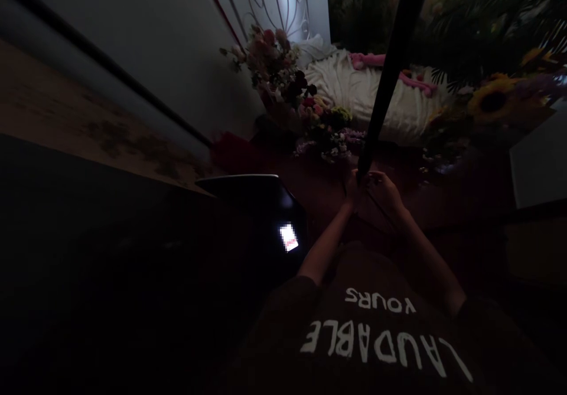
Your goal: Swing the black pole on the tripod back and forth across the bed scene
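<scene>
A thick black pole [384,97] rises from between my hands and leans up toward the top of the view. My left hand [352,189] is closed around its lower part. Close beside it on the right, my right hand [385,189] has its fingers curled in against the pole; what they pinch, if anything, is too dark to make out. A thin dark rod [377,205] slants down to the right below the hands.
A dark panel with a pale edge [241,176] stands left of my arms, near a small bright blurred rectangle [289,238]. Ahead are flowers [310,108], a white-draped bed [339,82] with a pink plush thing [367,60], and sunflowers [491,101]. Another black pole [110,61] crosses the left.
</scene>
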Demonstrator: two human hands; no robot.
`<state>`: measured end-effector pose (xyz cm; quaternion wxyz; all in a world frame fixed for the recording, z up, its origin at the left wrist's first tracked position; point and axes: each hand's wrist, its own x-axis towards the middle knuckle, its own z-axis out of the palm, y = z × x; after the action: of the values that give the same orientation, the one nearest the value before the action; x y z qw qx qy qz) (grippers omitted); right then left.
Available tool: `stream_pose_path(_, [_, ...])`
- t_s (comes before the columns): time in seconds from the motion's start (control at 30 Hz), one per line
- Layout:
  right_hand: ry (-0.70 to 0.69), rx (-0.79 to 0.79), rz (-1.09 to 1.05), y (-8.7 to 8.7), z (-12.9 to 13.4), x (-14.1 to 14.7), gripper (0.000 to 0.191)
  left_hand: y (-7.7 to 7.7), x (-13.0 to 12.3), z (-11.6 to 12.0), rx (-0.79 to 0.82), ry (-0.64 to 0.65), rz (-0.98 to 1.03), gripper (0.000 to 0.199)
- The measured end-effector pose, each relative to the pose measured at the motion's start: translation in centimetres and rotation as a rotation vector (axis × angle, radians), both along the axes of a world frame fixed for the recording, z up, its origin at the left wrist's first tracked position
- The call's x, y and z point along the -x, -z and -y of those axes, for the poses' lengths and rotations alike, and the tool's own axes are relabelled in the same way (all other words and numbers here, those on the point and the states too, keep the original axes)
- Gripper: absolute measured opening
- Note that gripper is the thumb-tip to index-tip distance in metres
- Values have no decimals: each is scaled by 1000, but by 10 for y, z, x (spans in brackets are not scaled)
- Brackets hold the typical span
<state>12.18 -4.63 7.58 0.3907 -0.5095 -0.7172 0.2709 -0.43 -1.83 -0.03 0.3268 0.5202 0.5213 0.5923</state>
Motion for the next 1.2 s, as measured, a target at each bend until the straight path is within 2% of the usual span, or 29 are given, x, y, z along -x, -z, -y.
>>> stream_pose_path(0.13, [-55,20,-65,16,11,-13,35,-5,1,3,28,-12,-33,47])
stream_pose_path(0.23, [-12,45,-107,21,10,-10,37,-3,0,2,20,-39,-43,50])
stream_pose_path(0.53, [72,99,-181,9,3,2,36,-1,0,-1,29,-22,-51,48])
stream_pose_path(0.7, [164,214,-262,15,-7,6,44,-2,1,0,22,-37,-56,50])
stream_pose_path(0.93, [175,268,-389,19,-23,7,54,-1,1,-2,25,-26,-60,48])
stream_pose_path(1.1, [188,474,-471,14,-10,-9,50,-1,-6,5,54,-98,-50,47])
stream_pose_path(1.2, [154,532,-526,16,7,-29,46,9,-13,17,52,-195,-36,50])
